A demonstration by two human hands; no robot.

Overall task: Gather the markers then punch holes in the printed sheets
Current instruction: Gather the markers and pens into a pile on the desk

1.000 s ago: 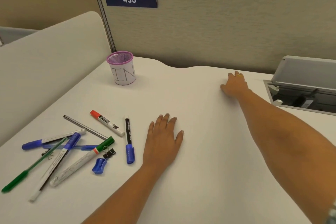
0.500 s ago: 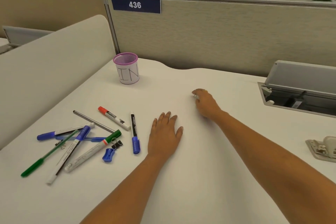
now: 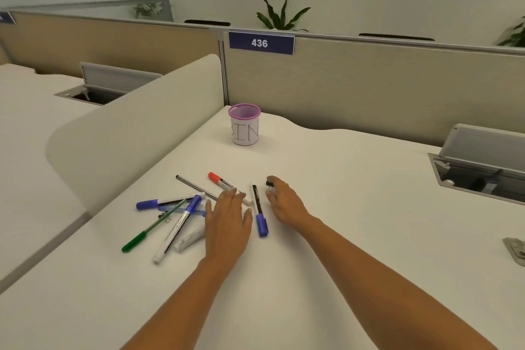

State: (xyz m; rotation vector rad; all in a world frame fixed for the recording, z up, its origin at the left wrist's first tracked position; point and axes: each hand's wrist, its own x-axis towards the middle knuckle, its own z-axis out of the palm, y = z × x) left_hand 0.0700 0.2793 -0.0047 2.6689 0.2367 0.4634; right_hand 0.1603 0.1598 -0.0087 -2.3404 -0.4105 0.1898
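From the head view, a white desk (image 3: 355,236) stood inside a cubicle, closed off by beige partition panels, one of which carried a blue plate reading 436 (image 3: 260,43); plants and a wall of blue and ochre patches rose behind. A purple mesh cup (image 3: 244,128) lettered "BIN" stood well beyond both hands, near the back corner.

The left hand (image 3: 227,221) lay flat, palm down, fingers spread and gripping nothing, over the right edge of the scattered markers. Its fingertips touched the white end of the red-capped marker (image 3: 227,185), and a grey pen (image 3: 196,188) ran under them. To its left lay a blue-capped marker (image 3: 164,202), a green pen (image 3: 147,231), another blue-and-white marker (image 3: 179,229) and a white marker (image 3: 189,239) partly hidden under the palm.

Between the two hands lay a black marker with a blue cap (image 3: 259,210), just beside the left thumb. The right hand (image 3: 284,203) rested on the other side of it, fingers curled loosely; a small black binder clip (image 3: 270,184) sat at its fingertips, though whether it was pinched could not be told.

Far right of that hand, an open cable hatch (image 3: 480,162) was set into the desk, and a hole punch (image 3: 515,250) was cut off by the frame's edge.
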